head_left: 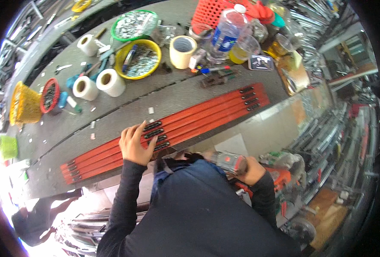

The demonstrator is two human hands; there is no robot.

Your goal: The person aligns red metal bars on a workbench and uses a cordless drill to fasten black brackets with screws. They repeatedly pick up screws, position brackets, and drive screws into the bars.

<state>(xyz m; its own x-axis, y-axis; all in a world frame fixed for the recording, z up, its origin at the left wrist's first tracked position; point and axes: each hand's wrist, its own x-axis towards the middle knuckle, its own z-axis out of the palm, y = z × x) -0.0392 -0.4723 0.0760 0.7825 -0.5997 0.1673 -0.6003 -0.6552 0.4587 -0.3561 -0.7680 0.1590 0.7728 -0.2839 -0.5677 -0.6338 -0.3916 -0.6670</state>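
Several long red bars [198,115] lie side by side across the grey workbench [125,109], with black fittings [153,132] in the middle and at both ends. My left hand [135,144] rests flat on the bars, fingers spread next to the middle black fittings. My right hand [252,170] is below the bench edge, closed around a grey and red power tool [229,162] held near my chest.
At the back of the bench stand a yellow bowl [138,60] and a green bowl [134,25] of small metal parts, several tape rolls [96,83], a plastic water bottle [226,32], a red basket [209,13], a yellow basket [23,103]. Metal stock lies at right.
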